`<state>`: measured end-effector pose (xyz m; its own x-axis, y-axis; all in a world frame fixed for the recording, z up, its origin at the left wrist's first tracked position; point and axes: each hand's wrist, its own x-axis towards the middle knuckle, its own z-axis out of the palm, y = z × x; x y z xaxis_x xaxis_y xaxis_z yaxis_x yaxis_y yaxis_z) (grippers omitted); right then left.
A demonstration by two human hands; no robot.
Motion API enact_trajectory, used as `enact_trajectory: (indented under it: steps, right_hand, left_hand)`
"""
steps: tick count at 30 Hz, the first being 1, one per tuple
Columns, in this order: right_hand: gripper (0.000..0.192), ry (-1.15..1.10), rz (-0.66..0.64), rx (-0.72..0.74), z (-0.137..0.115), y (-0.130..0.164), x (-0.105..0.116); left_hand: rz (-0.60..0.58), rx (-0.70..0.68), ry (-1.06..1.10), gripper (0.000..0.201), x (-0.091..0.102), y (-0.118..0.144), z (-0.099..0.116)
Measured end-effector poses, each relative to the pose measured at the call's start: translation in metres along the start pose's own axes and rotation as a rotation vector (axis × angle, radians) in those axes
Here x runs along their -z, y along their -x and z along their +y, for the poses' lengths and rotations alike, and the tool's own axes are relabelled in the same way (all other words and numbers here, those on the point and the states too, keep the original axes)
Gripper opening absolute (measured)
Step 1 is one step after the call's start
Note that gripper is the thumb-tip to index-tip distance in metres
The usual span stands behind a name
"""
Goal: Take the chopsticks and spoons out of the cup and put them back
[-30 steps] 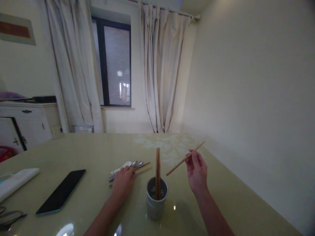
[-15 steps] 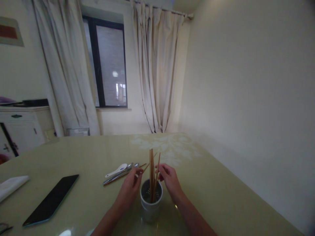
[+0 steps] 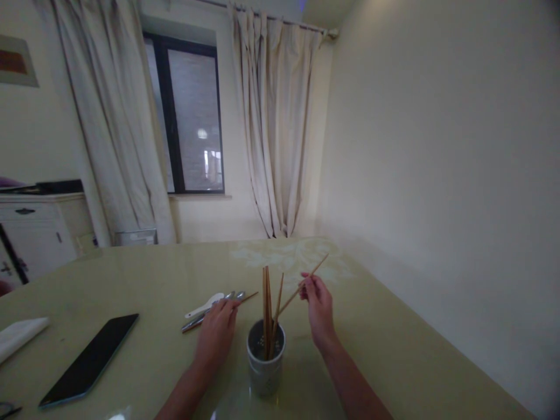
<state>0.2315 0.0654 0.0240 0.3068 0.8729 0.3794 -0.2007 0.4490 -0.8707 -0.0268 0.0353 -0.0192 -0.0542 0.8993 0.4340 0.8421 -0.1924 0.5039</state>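
Note:
My right hand (image 3: 321, 309) is pinched on a slanted wooden chopstick (image 3: 318, 263), right of and above the grey cup (image 3: 266, 373). Its lower end reaches toward the chopsticks (image 3: 265, 303) standing in that cup. My left hand (image 3: 216, 329) rests palm down over the flatware left of the cup, fingers stretched forward. Partly under it lie a white spoon (image 3: 205, 305), metal spoons (image 3: 240, 295) and another chopstick (image 3: 250, 296). The hand hides the middle of these pieces, and its fingertips are hard to make out.
A black tablet (image 3: 91, 359) lies on the table (image 3: 153, 280) at the left, with a white folded item (image 3: 21, 337) beyond it. A dark object (image 3: 9, 409) is at the lower left corner. A wall (image 3: 437, 175) runs along the right table edge.
My left hand has moved left and down from beside the cup's chopsticks onto the flatware. My right hand has shifted right and up, with the slanted chopstick now in it alone.

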Motion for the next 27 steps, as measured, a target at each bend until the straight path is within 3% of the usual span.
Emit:
enact_trajectory:
  steps: [3,5,9,14,17,21,23,27]
  right_hand:
    - [0.046,-0.086,0.134,0.056,-0.018,-0.015,0.022]
    - [0.047,-0.176,0.119,0.014,-0.029,-0.017,0.027]
    - [0.046,-0.202,-0.071,-0.04,-0.04,-0.001,0.012]
    - [0.041,-0.06,-0.391,-0.073,-0.038,0.025,-0.013]
    - [0.037,-0.001,-0.418,-0.076,-0.035,0.03,-0.017]
    - [0.044,0.028,-0.242,-0.049,-0.022,0.029,-0.018]
    - [0.051,0.038,-0.203,-0.088,-0.011,0.029,-0.019]
    - [0.052,0.044,-0.332,-0.21,0.011,0.034,-0.024]
  left_hand:
    - [-0.068,-0.004,-0.356,0.04,0.004,-0.001,-0.02]
    - [-0.116,0.003,-0.462,0.043,0.004,0.001,-0.025]
    - [-0.155,0.025,-0.514,0.043,0.003,0.003,-0.024]
    - [-0.183,0.043,-0.458,0.034,0.009,-0.001,-0.017]
    - [-0.147,0.053,-0.355,0.032,0.011,-0.002,-0.011]
    - [-0.133,0.128,-0.079,0.036,0.004,0.0,0.003]
    - [-0.113,0.101,0.102,0.034,-0.002,0.004,0.013]
    - [-0.156,-0.032,0.508,0.032,-0.005,0.014,0.038]
